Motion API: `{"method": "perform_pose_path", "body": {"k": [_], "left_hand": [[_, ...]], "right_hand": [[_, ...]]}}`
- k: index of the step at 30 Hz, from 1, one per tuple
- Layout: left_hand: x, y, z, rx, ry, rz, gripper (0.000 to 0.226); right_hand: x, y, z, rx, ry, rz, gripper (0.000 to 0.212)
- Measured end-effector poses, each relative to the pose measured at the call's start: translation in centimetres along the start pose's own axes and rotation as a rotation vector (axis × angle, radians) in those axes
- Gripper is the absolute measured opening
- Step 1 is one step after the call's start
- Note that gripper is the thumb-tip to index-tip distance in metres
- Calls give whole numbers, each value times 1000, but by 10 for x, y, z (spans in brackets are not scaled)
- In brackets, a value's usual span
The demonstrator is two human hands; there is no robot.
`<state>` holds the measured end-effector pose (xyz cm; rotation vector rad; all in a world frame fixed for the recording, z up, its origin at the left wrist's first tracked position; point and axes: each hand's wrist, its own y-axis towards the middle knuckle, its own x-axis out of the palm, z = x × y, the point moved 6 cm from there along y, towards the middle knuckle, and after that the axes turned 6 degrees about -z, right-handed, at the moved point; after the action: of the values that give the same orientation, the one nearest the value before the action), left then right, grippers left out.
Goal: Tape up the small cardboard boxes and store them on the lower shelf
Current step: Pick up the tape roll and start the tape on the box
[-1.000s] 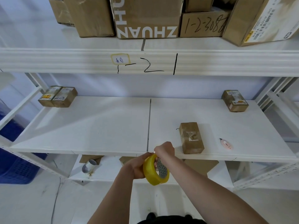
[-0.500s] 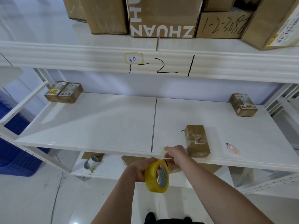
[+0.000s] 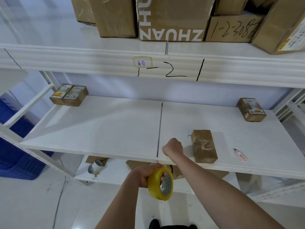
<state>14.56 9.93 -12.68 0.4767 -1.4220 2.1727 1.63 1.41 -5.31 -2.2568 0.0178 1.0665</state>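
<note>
A pink box cutter lies on the white shelf, right of a small cardboard box near the front edge, its top label torn. The left hand grips a yellow tape roll below the shelf edge. The right hand, fingers curled, hovers beside the box; whether it pinches tape is unclear.

a white metal shelving rack stands against a pale bluish-white wall, its upper beam marked in black pen and bearing a small handwritten label. large cardboard cartons crowd the top level. a blue plastic crate sits left on the glossy white floor
</note>
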Motion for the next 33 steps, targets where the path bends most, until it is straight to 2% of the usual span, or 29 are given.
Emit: {"method": "perform_pose_path", "body": {"k": [3,5,7,9,13,17,22,26,30,31,33], "left_hand": [[-7,-4,8,77,11,11,27],[-6,-11,21,118,74,2,26],[-1,-21,37,128,203,-17,28],[3,-31,55,116,349,34,31],[23,-45,97,173,672,133,25],[56,-38,122,75,912,145,36],[90,-18,150,1,1181,229,42],[117,-4,169,2,1290,253,49],[136,8,189,49,1488,269,30],[138,10,194,65,1523,287,29],[142,14,202,69,1596,326,36]], "right_hand": [[-5,-2,-18,-52,93,-10,23],[-12,1,-20,-32,285,-62,14],[-18,4,-12,15,524,-165,7],[-27,4,-2,37,683,-275,8],[-46,9,24,58,863,-349,7],[-63,12,52,103,998,-400,10],[-90,25,80,143,1027,-351,19],[-117,38,98,134,991,-252,26],[-146,44,107,79,925,-202,11],[-151,45,109,68,920,-210,6],[-157,49,113,63,889,-242,12]]}}
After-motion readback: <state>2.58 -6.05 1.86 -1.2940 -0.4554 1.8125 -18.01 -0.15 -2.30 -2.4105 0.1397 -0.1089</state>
